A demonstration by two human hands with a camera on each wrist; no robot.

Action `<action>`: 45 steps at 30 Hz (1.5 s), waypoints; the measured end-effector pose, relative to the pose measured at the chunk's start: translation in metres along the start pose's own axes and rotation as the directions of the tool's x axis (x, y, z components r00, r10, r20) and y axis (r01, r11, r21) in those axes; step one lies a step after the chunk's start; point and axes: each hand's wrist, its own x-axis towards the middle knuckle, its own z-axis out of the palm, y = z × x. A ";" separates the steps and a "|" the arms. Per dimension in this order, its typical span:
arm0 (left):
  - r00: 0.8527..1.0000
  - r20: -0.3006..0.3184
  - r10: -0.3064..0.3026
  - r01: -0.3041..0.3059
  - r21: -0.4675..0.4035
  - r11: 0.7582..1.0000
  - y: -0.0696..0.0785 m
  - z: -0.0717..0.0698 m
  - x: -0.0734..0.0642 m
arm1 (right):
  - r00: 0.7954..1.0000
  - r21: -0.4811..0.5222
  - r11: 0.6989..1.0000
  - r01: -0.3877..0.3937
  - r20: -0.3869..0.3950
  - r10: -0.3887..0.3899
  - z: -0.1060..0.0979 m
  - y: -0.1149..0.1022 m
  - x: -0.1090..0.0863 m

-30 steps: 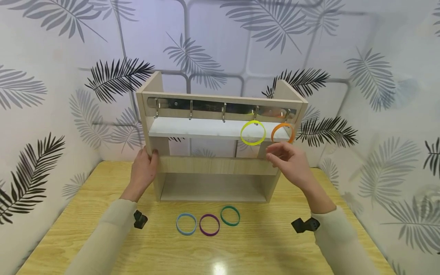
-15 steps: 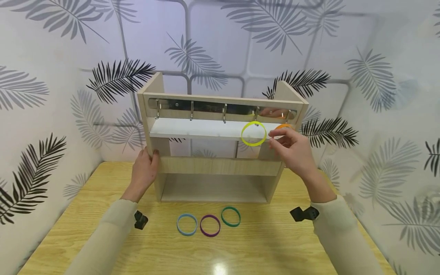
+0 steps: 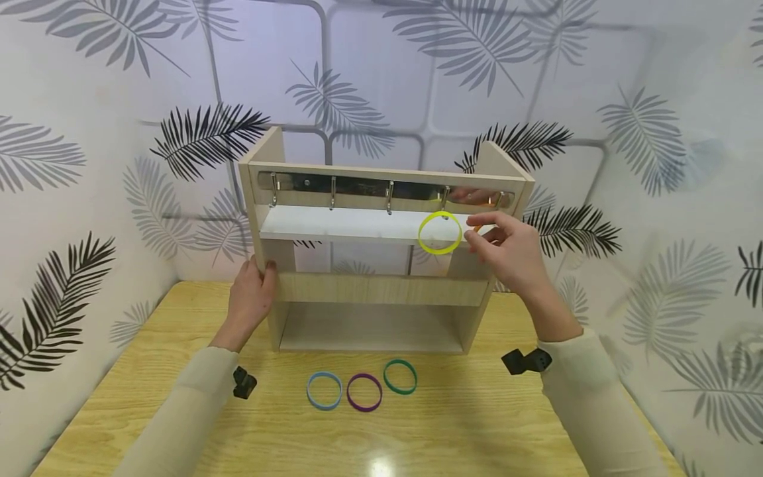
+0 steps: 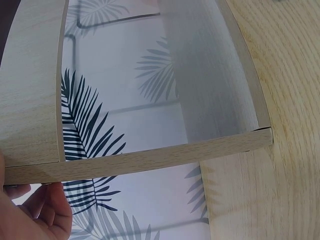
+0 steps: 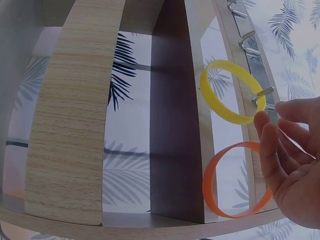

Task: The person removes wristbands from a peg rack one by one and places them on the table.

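My left hand grips the left side panel of a pale wooden shelf unit, its thumb on the inner side. Across the unit's top front runs a shiny hook rail. A yellow wristband hangs from the second hook from the right. From the rightmost hook hangs an orange wristband, mostly covered by my right hand in the head view. My right hand hovers in front of it, thumb and index finger apart, with the fingertips close to the yellow band's right edge. Whether they touch that band I cannot tell.
Light blue, purple and green wristbands lie in a row on the wooden table before the unit. Leaf-patterned walls rise behind and at both sides.
My right hand has risen and now covers most of the orange wristband in the head view. The left hand keeps its place on the side panel.
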 end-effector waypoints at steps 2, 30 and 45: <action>1.000 0.002 -0.002 0.002 -0.001 1.000 0.000 0.000 0.000 | 1.000 -0.001 1.000 -0.006 0.006 0.006 0.001 0.000 0.001; 1.000 0.015 -0.018 0.018 0.004 1.000 0.000 0.001 -0.003 | 0.996 -0.108 0.993 -0.053 0.069 0.060 0.019 -0.010 0.014; 1.000 0.005 -0.006 0.006 -0.005 1.000 0.002 -0.002 -0.001 | 1.000 -0.080 0.997 -0.005 0.031 0.007 0.017 -0.009 0.007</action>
